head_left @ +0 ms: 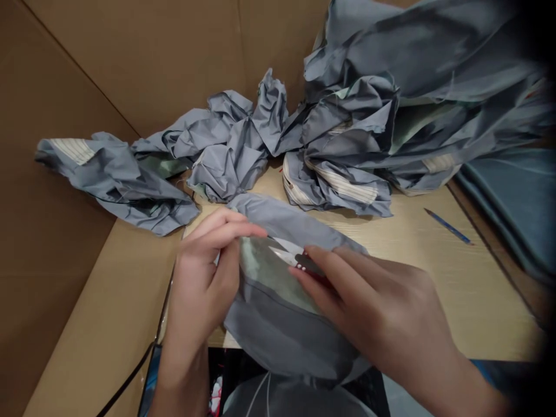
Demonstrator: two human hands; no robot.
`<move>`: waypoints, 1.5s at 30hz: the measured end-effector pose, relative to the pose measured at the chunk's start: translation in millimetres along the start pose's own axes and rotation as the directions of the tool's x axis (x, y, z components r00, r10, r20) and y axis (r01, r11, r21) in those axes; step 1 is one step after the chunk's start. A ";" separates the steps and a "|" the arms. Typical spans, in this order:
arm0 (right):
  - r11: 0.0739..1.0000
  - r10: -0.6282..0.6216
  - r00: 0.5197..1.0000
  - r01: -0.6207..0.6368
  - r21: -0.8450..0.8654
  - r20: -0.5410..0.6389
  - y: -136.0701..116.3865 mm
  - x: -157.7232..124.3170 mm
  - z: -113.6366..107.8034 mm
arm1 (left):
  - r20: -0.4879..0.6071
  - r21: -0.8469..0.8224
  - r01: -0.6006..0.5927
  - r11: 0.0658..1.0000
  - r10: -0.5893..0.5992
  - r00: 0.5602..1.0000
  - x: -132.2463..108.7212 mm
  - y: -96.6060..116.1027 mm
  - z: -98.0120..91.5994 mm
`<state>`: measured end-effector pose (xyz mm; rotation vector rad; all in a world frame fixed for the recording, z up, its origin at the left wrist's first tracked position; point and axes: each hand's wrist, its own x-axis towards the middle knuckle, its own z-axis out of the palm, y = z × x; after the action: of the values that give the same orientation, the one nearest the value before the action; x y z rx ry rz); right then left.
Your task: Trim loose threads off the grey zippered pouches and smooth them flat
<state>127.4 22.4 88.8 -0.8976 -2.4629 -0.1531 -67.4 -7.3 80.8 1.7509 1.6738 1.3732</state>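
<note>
A grey-blue fabric piece (299, 341) with a pale green inner side lies across the front of the table and droops over its edge. My left hand (208, 260) pinches the upper part of this cloth between thumb and fingers. In my right hand (369, 295) is a small pair of thread snips (289, 255), their pale blades pointing left toward my left fingertips. The blades lie close over the cloth; whether they touch it I cannot tell. Most of the snips' handle is hidden by my fingers.
Crumpled grey-blue fabric pieces (234, 139), some with striped strips, run along the back of the wooden table (469, 289). A larger heap (425, 52) rises at back right. A blue pencil (449, 227) lies on the right. Cardboard walls (130, 52) stand behind and left.
</note>
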 end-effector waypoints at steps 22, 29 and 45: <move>0.994 -0.093 0.995 0.090 0.056 0.036 -0.6 11.7 4.6 | -0.002 0.021 0.033 0.999 -0.033 0.999 -3.6 -3.4 -5.0; 0.991 -0.122 0.991 0.118 0.063 0.052 0.5 13.6 6.7 | 0.000 0.009 0.024 1.000 -0.024 1.000 -5.0 -5.4 -6.4; 0.997 -0.079 0.997 0.078 0.019 0.026 5.2 8.9 4.5 | 0.002 0.286 -0.103 0.953 0.107 0.994 -1.2 -21.0 7.4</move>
<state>122.9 32.8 89.0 -0.8006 -2.5214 -0.1465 -73.0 -0.8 60.2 2.0184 1.8890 1.2366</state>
